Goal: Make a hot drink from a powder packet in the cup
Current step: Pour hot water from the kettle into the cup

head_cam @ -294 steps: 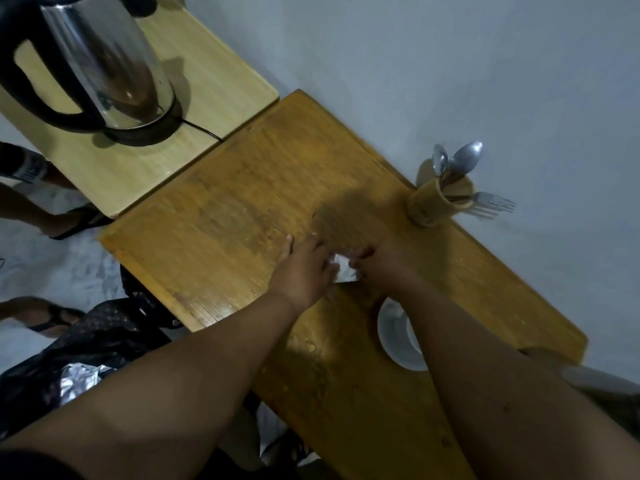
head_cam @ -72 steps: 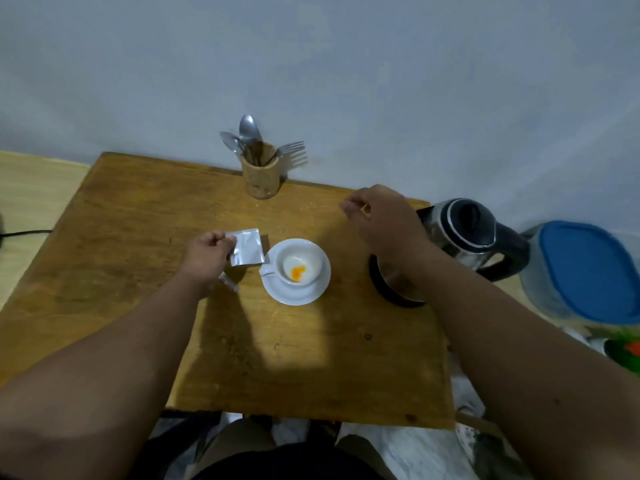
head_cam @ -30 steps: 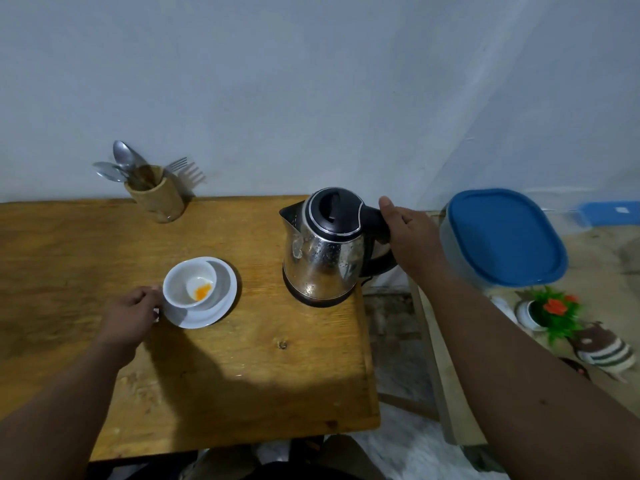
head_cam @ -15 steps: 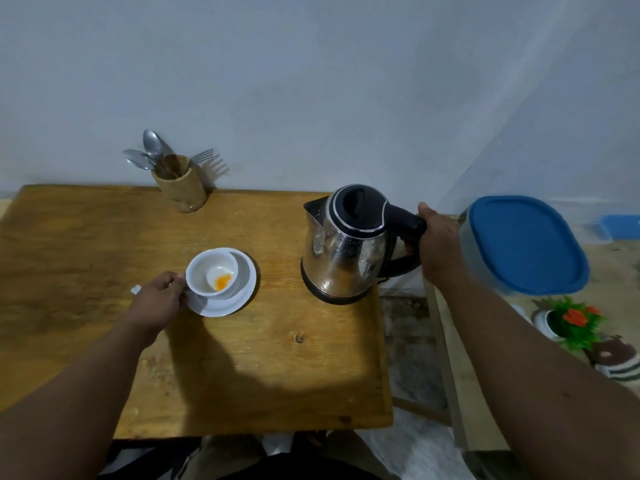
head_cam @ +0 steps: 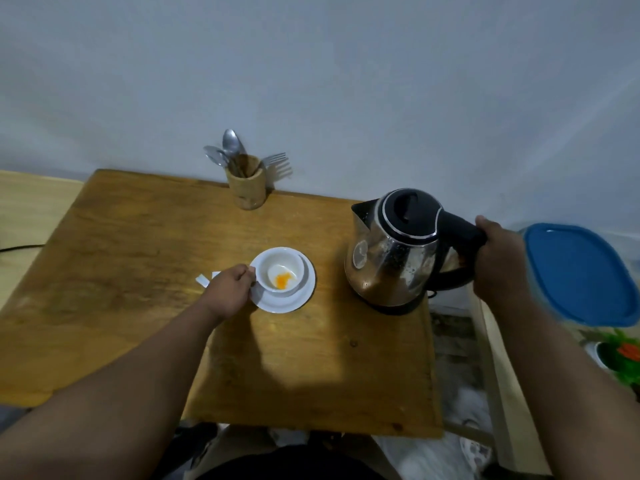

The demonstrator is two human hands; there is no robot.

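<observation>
1. White cup [head_cam: 281, 276] w/ orange powder [head_cam: 283, 280] inside sits on a white saucer [head_cam: 298, 299], mid wooden table [head_cam: 138, 258].
2. Left hand [head_cam: 231, 288] closed on cup's left side.
3. Right hand [head_cam: 498, 261] wrapped round black handle of steel kettle [head_cam: 394, 251], right of the cup, spout facing left.
4. Torn packet [head_cam: 204, 279] lies just behind left hand.
5. Wooden cutlery holder [head_cam: 246, 188] w/ spoons & fork by wall; blue-lidded tub [head_cam: 578, 275] off table's right edge.

Left hand [head_cam: 229, 289] curled closed, right hand [head_cam: 498, 261] fisted, both forearms outstretched
</observation>
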